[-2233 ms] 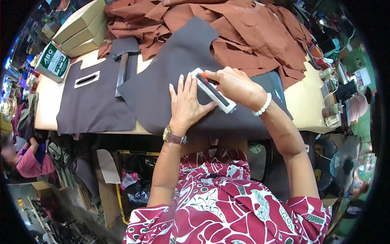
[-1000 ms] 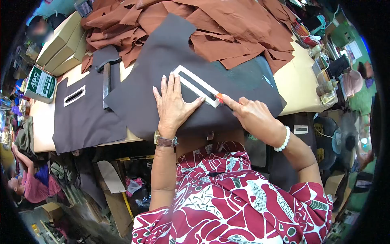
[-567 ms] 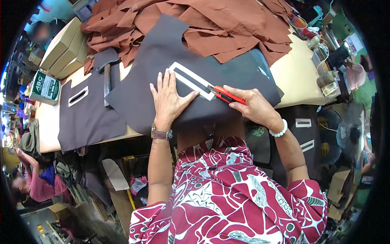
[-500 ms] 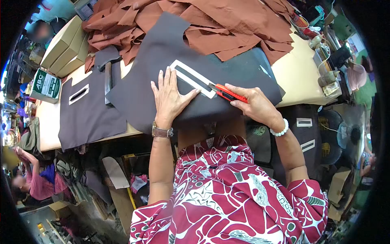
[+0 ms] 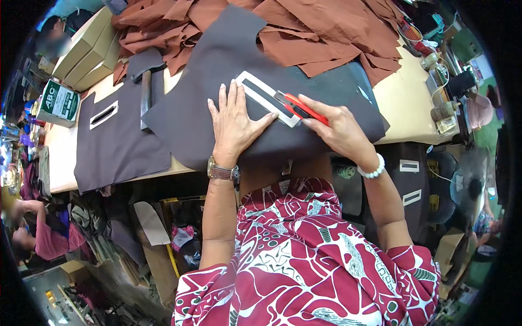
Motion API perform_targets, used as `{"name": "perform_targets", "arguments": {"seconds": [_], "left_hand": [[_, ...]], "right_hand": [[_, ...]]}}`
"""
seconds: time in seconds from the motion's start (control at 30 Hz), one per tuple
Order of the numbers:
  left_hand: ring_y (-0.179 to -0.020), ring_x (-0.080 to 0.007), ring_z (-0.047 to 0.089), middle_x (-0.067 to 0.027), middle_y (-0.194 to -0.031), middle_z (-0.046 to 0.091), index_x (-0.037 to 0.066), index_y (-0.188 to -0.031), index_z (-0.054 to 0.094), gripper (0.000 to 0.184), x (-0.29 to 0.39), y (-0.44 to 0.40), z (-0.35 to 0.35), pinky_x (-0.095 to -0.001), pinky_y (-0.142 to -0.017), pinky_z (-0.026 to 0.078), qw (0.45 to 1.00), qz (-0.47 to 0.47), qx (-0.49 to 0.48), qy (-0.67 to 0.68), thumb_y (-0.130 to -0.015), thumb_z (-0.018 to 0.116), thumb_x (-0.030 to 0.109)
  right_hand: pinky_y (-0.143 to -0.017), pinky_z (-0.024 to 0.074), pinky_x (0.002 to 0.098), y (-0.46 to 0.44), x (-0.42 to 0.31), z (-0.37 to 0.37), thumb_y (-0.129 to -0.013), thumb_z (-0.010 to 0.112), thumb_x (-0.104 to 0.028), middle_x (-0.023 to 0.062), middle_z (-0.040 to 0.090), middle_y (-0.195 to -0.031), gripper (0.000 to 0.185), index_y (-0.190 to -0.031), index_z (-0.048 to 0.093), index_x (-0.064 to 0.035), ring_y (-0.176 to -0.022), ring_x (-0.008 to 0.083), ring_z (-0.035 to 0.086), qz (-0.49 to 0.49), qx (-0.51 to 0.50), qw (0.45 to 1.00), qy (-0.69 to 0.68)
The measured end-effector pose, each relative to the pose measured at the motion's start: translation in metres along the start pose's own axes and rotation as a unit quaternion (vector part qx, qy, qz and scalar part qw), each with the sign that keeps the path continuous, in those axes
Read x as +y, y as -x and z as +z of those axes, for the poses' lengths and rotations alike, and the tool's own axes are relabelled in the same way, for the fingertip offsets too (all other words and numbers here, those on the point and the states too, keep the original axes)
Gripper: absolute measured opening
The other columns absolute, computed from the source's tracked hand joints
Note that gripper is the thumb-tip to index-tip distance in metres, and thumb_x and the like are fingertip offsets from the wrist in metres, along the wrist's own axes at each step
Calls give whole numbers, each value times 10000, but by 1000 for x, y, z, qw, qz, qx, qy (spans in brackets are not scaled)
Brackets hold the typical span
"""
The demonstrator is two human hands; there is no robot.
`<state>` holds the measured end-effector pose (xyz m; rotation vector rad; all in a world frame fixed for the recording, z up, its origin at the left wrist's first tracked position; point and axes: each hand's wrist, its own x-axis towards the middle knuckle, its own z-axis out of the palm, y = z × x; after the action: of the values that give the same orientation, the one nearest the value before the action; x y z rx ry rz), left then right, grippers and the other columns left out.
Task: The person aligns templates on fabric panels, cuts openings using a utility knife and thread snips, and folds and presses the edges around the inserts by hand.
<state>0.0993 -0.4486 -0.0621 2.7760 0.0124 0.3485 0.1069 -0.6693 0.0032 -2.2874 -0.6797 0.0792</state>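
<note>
Red cutter [image 5: 308, 108] has shifted farther up white frame [image 5: 262, 98] since earlier, held closed in right grip [image 5: 340, 129]; blade contact hard to judge. Left grip [image 5: 235, 126] spread flat on dark sheet [image 5: 193, 106]; frame lies between grips.

I get a red-and-black cutter [image 5: 308, 110] mid-frame, white frame [image 5: 263, 100] beside it, both over a plain dark grey-brown sheet [image 5: 193, 108]. Rust-brown cloth [image 5: 331, 32] up top, pale cream bench [image 5: 405, 108] at right. Upper left I log a green-and-white box [image 5: 60, 103]. Bottom: maroon shirt [image 5: 304, 250], bold white lines, patches of green-black dots. White bead bracelet [image 5: 373, 167], brown watch strap [image 5: 223, 172].
</note>
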Motion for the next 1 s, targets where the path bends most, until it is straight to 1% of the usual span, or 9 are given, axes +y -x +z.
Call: {"name": "perform_targets", "arguments": {"seconds": [0.2, 0.4, 0.6, 0.7, 0.73, 0.8, 0.87, 0.93, 1.0], "left_hand": [[-1361, -339, 241, -191, -1441, 326, -24, -1357, 369, 985, -3, 0, 3, -581, -1073, 150, 1000, 4, 19, 16, -681, 640, 639], [-1361, -339, 238, -185, -1445, 318, -10, -1359, 371, 979, -3, 0, 3, -583, -1074, 149, 999, -4, 23, 38, -675, 642, 636], [-1358, -348, 238, -187, -1444, 317, -4, -1368, 357, 997, -3, 0, 3, -584, -1074, 149, 999, -2, 28, 40, -677, 625, 663], [-1353, -354, 249, -190, -1441, 322, -3, -1371, 350, 1006, -5, 0, 6, -588, -1071, 151, 999, 3, 32, 38, -676, 622, 672], [-1351, -356, 253, -191, -1439, 324, -2, -1372, 348, 1009, -5, 0, 6, -589, -1070, 152, 999, 5, 33, 38, -676, 622, 675], [-1346, -360, 264, -194, -1437, 328, 2, -1376, 345, 1020, -4, 0, 6, -598, -1063, 157, 999, 7, 31, 31, -667, 630, 678], [-1345, -360, 264, -193, -1437, 329, 5, -1376, 346, 1023, -5, 0, 6, -602, -1060, 161, 999, 8, 29, 26, -662, 635, 679], [-1345, -357, 266, -193, -1434, 332, -3, -1367, 356, 1022, -4, 1, 5, -604, -1057, 167, 999, 10, 33, 26, -661, 636, 681], [-1344, -356, 268, -193, -1433, 334, -8, -1362, 362, 1020, -4, 0, 6, -604, -1056, 169, 999, 10, 33, 25, -662, 635, 681]], "right_hand": [[-736, 481, 460, -49, -4, 40, -843, 548, -147, 199, 644, -947, 409, -1245, 529, -71, -836, 381, 612, -55, 13, 991, 123], [-710, 492, 467, -57, -8, 45, -833, 553, -147, 180, 652, -890, 444, -1272, 507, -103, -797, 359, 627, -54, -2, 980, 194], [-667, 504, 463, -59, -12, 44, -829, 564, -147, 193, 650, -868, 440, -1265, 515, -119, -764, 368, 634, -52, -11, 974, 221], [-665, 506, 466, -70, -27, 31, -827, 562, -143, 203, 646, -864, 410, -1236, 537, -118, -771, 363, 639, -47, -60, 967, 245], [-669, 514, 457, -76, -28, 28, -829, 548, -131, 202, 649, -856, 353, -1181, 570, -101, -776, 352, 646, -86, -62, 961, 257], [-678, 524, 443, -90, -43, 18, -835, 529, -118, 187, 657, -847, 300, -1125, 598, -83, -778, 345, 650, -92, -111, 945, 294], [-688, 537, 424, -99, -42, 16, -845, 512, -108, 169, 669, -860, 230, -1020, 654, -65, -800, 332, 662, -136, -107, 940, 295], [-739, 526, 422, -107, -44, 12, -790, 593, -122, 158, 664, -905, 419, -1209, 582, -136, -826, 328, 644, -95, -173, 924, 329], [-745, 520, 428, -106, -44, 10, -784, 589, -107, 163, 663, -892, 408, -1192, 596, -127, -826, 330, 641, -89, -181, 920, 336]]}}
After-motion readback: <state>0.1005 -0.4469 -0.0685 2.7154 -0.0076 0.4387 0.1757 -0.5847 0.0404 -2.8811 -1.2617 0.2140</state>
